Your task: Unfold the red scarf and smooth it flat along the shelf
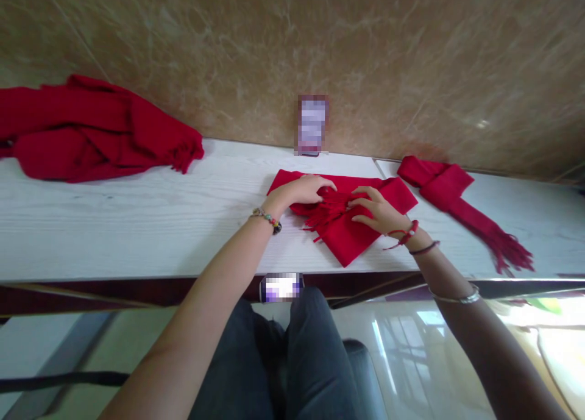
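A red fringed scarf (348, 242) lies folded on the white table in front of me, one corner pointing toward the near edge. Its fringe (329, 208) is bunched across the middle, between my hands. My left hand (309, 190) is on the scarf's left part, its fingers curled around cloth by the fringe; some fingertips are hidden. From the right, my right hand (377, 213) rests on the scarf with fingers spread, their tips touching the fringe's right end.
Another red scarf (450, 191), folded into a narrow strip, lies at the right. A heap of red fringed cloth (91, 133) is at the left. One phone (311, 124) leans on the marble wall (219, 54); another phone (281, 287) is below the table's front edge.
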`<state>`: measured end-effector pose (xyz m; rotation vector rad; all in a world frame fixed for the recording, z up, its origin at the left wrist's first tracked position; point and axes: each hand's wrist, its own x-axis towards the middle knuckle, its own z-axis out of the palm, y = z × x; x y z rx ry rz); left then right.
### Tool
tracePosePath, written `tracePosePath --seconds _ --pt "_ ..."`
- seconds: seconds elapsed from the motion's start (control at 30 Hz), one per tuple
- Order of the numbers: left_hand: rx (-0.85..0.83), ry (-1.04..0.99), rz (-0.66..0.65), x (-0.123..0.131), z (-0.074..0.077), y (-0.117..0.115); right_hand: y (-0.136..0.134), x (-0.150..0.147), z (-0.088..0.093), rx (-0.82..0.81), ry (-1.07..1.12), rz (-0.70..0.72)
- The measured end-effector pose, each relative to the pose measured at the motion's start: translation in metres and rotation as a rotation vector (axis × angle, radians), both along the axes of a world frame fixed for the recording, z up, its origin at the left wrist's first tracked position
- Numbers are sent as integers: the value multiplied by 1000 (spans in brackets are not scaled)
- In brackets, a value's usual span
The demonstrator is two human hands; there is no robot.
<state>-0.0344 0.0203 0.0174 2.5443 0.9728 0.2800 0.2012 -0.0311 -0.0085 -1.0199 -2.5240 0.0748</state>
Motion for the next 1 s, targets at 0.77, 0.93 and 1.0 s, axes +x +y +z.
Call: tracePosePath --seconds 0.77,0.93,1.0 --pt "-164 -509 123 21 -18 7 60 -13 49 -104 -160 -40" --pt "-156 -479 365 10 4 0 67 -17 53 -109 -207 -23" --pt "-271 -449 344 10 8 -6 70 -17 50 -106 -213 -42"
